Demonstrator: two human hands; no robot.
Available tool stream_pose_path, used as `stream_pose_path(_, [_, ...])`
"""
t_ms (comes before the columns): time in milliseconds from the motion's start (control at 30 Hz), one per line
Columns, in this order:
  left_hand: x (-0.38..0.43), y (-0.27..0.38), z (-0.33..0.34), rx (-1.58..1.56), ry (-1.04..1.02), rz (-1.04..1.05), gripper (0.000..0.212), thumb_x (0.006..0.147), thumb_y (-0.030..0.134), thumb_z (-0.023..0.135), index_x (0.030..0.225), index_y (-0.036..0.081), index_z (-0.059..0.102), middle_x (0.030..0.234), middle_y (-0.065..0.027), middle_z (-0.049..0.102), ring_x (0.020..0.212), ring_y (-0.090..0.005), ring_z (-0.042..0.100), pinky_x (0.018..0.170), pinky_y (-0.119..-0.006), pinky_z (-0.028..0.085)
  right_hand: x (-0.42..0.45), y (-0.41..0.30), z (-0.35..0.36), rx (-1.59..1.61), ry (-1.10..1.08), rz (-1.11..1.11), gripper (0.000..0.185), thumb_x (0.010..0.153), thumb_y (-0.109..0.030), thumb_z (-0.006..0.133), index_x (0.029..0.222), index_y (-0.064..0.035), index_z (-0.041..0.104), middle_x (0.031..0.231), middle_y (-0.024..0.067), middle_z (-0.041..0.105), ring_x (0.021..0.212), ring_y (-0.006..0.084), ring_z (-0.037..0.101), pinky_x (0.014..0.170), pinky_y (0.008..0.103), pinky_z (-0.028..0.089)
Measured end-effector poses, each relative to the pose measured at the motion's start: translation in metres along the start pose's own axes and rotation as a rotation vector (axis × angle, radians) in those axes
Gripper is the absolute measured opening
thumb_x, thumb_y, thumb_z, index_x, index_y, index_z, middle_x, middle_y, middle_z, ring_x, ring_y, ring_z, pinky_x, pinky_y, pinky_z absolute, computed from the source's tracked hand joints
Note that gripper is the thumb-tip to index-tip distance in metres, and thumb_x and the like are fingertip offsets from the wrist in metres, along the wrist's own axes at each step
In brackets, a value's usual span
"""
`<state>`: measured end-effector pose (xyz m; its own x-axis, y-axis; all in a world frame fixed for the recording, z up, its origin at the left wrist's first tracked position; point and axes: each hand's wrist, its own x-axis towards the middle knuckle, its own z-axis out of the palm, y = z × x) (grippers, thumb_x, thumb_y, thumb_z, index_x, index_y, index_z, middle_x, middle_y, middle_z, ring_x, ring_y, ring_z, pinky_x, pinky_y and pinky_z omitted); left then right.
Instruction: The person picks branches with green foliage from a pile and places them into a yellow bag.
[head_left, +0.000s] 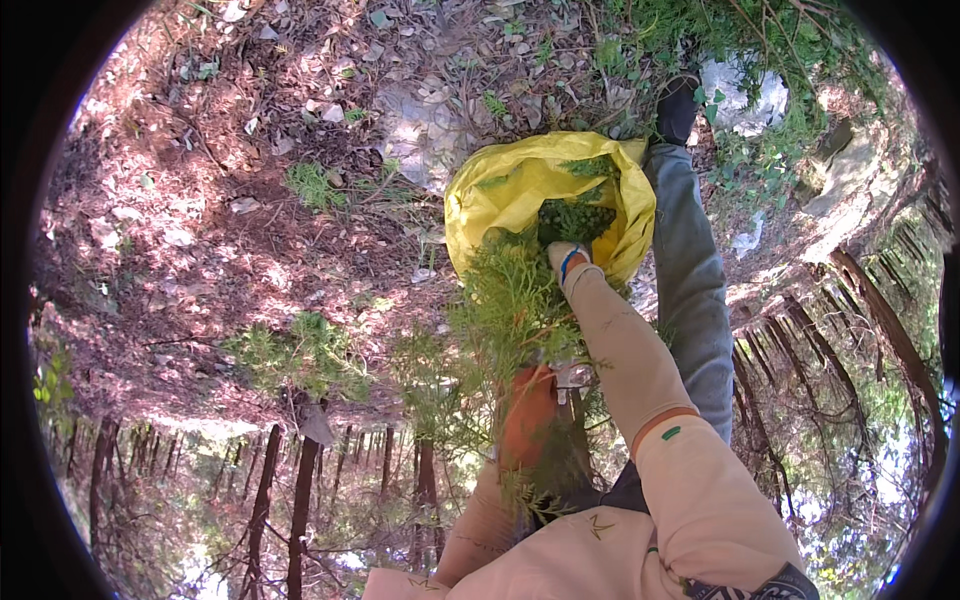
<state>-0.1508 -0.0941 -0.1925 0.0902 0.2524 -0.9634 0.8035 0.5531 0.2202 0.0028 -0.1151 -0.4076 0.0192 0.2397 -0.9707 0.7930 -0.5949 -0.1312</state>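
Observation:
A yellow plastic bag (487, 195) stands with its mouth wide, and dark green foliage (576, 219) lies inside it. My right hand (571, 261), in a whitish glove with a blue edge, reaches into the bag's near side against this foliage. Its fingers are hidden, so its grip cannot be told. Below the bag, my left hand (531, 405), in an orange glove, is closed around the stem end of a leafy conifer branch (510, 300). Sprays of the branch hang over the bag's near rim and partly cover the left hand.
Leaf litter and dry needles cover the ground (187, 187). My grey trouser leg (686, 255) is right of the bag. A small conifer sprig (315, 186) lies left of it. Green shrubs grow at the top right, near a rock (847, 176). Tree trunks (304, 510) stand along the lower edge.

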Motion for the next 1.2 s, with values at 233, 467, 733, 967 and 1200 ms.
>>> stream_pose_path(233, [-0.033, 0.037, 0.001, -0.449, -0.151, -0.454, 0.026, 0.088, 0.031, 0.052, 0.071, 0.013, 0.047, 0.049, 0.0055, 0.036, 0.038, -0.0058, 0.031, 0.033, -0.022, 0.023, 0.070, 0.157, 0.066, 0.838, 0.309, -0.272, 0.049, 0.092, -0.034, 0.037, 0.134, -0.0074, 0.033, 0.131, 0.0094, 0.044, 0.112, 0.0231, 0.049, 0.093, 0.0329, 0.038])
stream_pose_path(467, [-0.019, 0.067, -0.059, -0.490, -0.262, -0.400, 0.027, 0.091, 0.028, 0.045, 0.071, 0.011, 0.044, 0.050, 0.0053, 0.029, 0.039, -0.0060, 0.024, 0.036, -0.022, 0.017, -0.093, 0.063, -0.020, 1.936, 0.518, 0.305, 0.054, 0.080, -0.037, 0.062, 0.124, -0.0105, 0.046, 0.119, 0.0117, 0.051, 0.108, 0.0256, 0.047, 0.091, 0.0369, 0.038])
stream_pose_path(733, [-0.021, 0.068, -0.045, -0.492, -0.120, -0.273, 0.025, 0.091, 0.027, 0.046, 0.072, 0.011, 0.045, 0.051, 0.0050, 0.032, 0.040, -0.0044, 0.025, 0.036, -0.021, 0.019, -0.155, 0.021, -0.040, 2.018, 0.133, -0.135, 0.052, 0.080, -0.040, 0.060, 0.118, -0.0062, 0.051, 0.120, 0.0106, 0.051, 0.113, 0.0247, 0.045, 0.097, 0.0401, 0.035])
stream_pose_path(967, [-0.016, 0.060, -0.037, -0.462, -0.168, -0.298, 0.025, 0.091, 0.028, 0.046, 0.073, 0.011, 0.047, 0.051, 0.0038, 0.036, 0.037, -0.0059, 0.026, 0.033, -0.022, 0.018, -0.024, -0.012, 0.010, 0.192, 0.264, -0.079, 0.021, 0.077, -0.024, 0.059, 0.076, -0.0040, 0.066, 0.074, 0.0101, 0.064, 0.066, 0.0254, 0.060, 0.060, 0.0373, 0.048])
stream_pose_path(1200, [-0.055, 0.071, -0.065, -0.519, -0.146, -0.436, 0.026, 0.091, 0.030, 0.047, 0.075, 0.010, 0.047, 0.050, 0.0039, 0.035, 0.036, -0.0060, 0.028, 0.033, -0.020, 0.021, -0.012, 0.061, 0.004, 0.897, 0.123, 0.054, 0.051, 0.082, -0.033, 0.051, 0.128, -0.0121, 0.039, 0.110, 0.0142, 0.059, 0.087, 0.0254, 0.061, 0.074, 0.0378, 0.048])
